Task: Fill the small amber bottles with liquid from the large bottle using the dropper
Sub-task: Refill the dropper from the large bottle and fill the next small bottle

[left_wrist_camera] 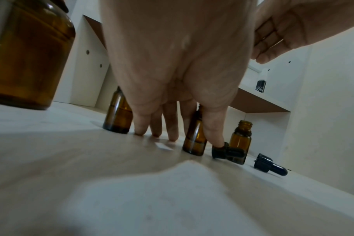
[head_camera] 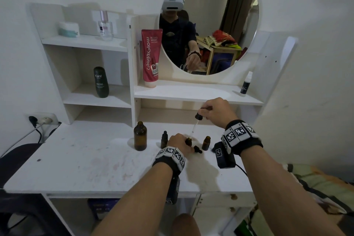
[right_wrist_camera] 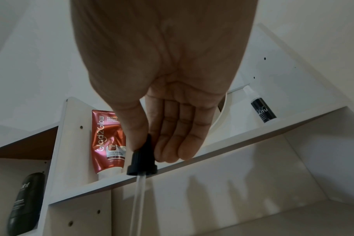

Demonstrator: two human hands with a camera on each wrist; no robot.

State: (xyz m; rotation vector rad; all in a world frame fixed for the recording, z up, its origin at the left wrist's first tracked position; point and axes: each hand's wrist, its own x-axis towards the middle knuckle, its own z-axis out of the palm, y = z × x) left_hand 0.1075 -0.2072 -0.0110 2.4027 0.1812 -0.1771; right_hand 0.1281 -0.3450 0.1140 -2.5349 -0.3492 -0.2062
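above white desk (head_camera: 76,159), right hand (head_camera: 218,111) pinches dropper (head_camera: 197,120).

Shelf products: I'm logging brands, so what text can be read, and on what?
"Glad2Glow", "RETINOL BRIGHT", "10x": red tube.
"Kahf": dark green bottle.
"MUTU": small black spray bottle.
Finer print on all three: too small to read.
Amber bottles: no labels visible.
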